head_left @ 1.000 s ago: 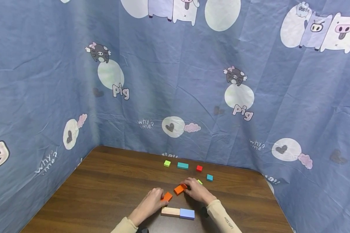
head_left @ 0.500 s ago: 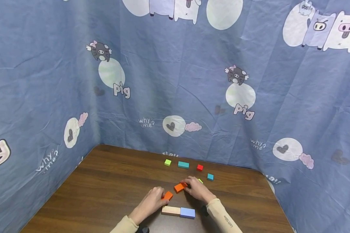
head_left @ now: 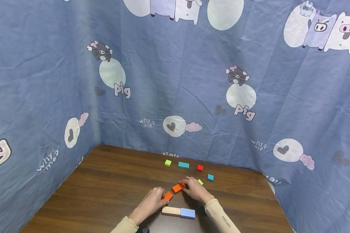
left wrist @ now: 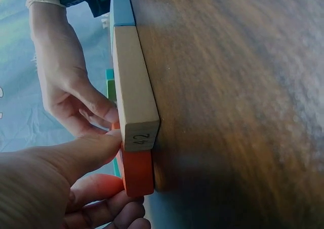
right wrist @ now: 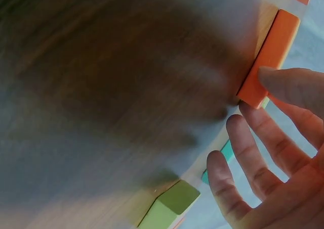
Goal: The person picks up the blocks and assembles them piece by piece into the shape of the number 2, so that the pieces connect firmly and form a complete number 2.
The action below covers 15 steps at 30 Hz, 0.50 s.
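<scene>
My left hand [head_left: 152,200] pinches an orange block [head_left: 168,196] between thumb and fingers on the wooden table. In the left wrist view that orange block [left wrist: 137,172] shows partly behind the wood-coloured block. Just beyond and to the right, my right hand [head_left: 193,188] pinches the near end of a second orange block [head_left: 178,188]. The right wrist view has the thumb on this orange block [right wrist: 271,57], the other fingers spread beside it. A small gap separates the two orange blocks. Closer to me, a wood-coloured block [head_left: 170,211] lies end to end with a blue block [head_left: 188,213].
Toward the back of the table [head_left: 110,181] lie a lime block [head_left: 168,162], a teal block [head_left: 183,165], a red block [head_left: 200,168] and a blue-teal block [head_left: 210,177]. Another lime block [head_left: 200,182] sits right behind my right hand. A patterned blue cloth [head_left: 151,97] hangs around the table.
My right hand has shifted slightly left with its orange block, narrowing the gap to the other orange block. The left hand stays in place.
</scene>
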Each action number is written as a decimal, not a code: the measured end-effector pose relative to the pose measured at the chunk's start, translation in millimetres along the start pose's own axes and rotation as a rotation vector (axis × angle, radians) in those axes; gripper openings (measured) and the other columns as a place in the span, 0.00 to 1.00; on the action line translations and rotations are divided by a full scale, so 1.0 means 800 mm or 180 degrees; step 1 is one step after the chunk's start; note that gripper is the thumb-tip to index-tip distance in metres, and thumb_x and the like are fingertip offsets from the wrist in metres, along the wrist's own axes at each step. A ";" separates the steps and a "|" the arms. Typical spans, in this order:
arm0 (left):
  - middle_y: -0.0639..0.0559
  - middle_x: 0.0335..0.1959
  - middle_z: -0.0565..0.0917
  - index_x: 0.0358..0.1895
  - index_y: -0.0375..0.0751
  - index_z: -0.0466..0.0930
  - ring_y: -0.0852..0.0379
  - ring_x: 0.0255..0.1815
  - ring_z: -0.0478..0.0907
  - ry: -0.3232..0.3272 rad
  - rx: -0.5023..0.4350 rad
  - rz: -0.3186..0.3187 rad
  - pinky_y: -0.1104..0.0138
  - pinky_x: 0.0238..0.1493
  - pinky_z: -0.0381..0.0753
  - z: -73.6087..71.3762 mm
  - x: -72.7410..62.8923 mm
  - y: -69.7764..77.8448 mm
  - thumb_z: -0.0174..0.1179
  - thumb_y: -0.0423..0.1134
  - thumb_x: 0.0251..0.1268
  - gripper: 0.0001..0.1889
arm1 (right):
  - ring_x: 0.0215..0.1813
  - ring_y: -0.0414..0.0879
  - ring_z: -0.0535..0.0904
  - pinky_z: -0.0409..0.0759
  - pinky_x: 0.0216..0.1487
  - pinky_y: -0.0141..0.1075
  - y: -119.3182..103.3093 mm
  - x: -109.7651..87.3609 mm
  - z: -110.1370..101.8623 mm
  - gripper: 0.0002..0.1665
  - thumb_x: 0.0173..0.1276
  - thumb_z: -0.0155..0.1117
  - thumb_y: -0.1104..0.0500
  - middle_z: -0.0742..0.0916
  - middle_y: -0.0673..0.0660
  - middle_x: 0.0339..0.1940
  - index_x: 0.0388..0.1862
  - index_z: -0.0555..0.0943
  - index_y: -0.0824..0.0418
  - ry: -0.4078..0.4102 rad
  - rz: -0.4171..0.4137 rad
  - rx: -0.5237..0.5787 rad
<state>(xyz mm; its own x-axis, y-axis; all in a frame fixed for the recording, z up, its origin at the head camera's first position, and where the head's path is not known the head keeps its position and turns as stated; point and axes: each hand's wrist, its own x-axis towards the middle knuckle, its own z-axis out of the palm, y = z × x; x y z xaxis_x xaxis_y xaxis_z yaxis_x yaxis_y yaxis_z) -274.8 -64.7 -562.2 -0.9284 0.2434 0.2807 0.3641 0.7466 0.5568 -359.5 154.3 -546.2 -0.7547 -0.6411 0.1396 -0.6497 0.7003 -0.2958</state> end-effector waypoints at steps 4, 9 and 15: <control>0.57 0.21 0.69 0.22 0.41 0.73 0.65 0.21 0.61 0.0031 0.0015 0.0022 0.71 0.23 0.62 0.000 0.000 0.000 0.73 0.38 0.47 0.14 | 0.51 0.46 0.79 0.78 0.53 0.42 -0.004 0.000 0.001 0.18 0.64 0.65 0.62 0.85 0.50 0.46 0.54 0.82 0.55 0.0019 -0.0013 -0.0002; 0.56 0.21 0.70 0.22 0.41 0.74 0.65 0.21 0.61 0.0023 0.0007 0.0018 0.71 0.22 0.62 0.000 0.000 -0.001 0.73 0.38 0.48 0.14 | 0.50 0.46 0.79 0.78 0.53 0.43 -0.009 0.000 0.003 0.18 0.64 0.65 0.62 0.85 0.51 0.45 0.54 0.82 0.56 0.0012 -0.0038 0.0026; 0.59 0.20 0.67 0.21 0.43 0.72 0.65 0.21 0.60 0.0067 0.0039 0.0047 0.71 0.22 0.61 0.001 0.000 -0.002 0.73 0.39 0.47 0.15 | 0.50 0.46 0.79 0.78 0.52 0.42 -0.009 0.001 0.004 0.18 0.63 0.66 0.63 0.85 0.50 0.46 0.54 0.82 0.55 0.0037 -0.0074 -0.0046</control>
<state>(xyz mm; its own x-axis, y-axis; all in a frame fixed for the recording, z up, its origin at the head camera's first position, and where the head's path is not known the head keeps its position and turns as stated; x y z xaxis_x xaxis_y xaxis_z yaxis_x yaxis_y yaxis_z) -275.1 -65.1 -563.8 -0.9212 0.2413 0.3053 0.3766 0.7507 0.5429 -355.2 148.1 -547.0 -0.7402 -0.6537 0.1573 -0.6683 0.6898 -0.2786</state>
